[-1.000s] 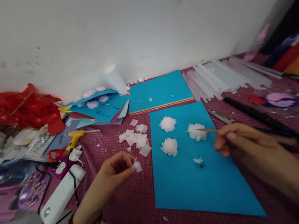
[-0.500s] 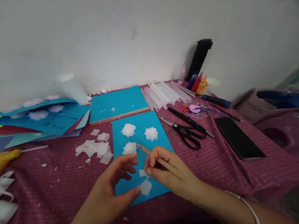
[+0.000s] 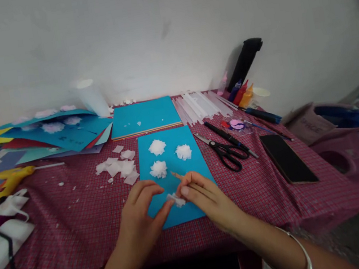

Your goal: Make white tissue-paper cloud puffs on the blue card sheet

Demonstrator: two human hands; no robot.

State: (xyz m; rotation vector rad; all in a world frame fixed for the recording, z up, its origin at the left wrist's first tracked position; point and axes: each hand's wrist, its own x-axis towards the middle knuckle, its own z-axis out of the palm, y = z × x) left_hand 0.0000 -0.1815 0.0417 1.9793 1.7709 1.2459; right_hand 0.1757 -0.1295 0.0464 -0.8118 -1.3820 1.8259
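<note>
My right hand [image 3: 206, 196] is closed around a slim wooden stick [image 3: 177, 175], its pointed end angled up and left. At its fingertips is a crumpled piece of white tissue paper [image 3: 178, 200], above the blue sheet [image 3: 174, 218]. My left hand [image 3: 144, 210] has thumb and fingers apart, with the thumb tip close to this tissue; whether it touches cannot be made out. Three fluffy white tissue flowers sit on the blue sheet: one at the upper left [image 3: 157, 147], one at the lower left [image 3: 158, 169] and one on the right [image 3: 183, 152].
Loose white tissue squares [image 3: 116, 167] lie left of the sheet. Scissors [image 3: 225, 152], a black pen-like tool [image 3: 223, 134] and a dark phone-like slab [image 3: 287, 158] lie right. Behind are stacked coloured sheets [image 3: 144, 116] and translucent strips [image 3: 200, 106]. A yellow glue gun [image 3: 14, 179] lies left.
The view has swung right. My right hand moved with the stick from the right-hand flower to the front of the blue sheet. My left hand came over beside it, its fingers opening from a pinch on tissue.
</note>
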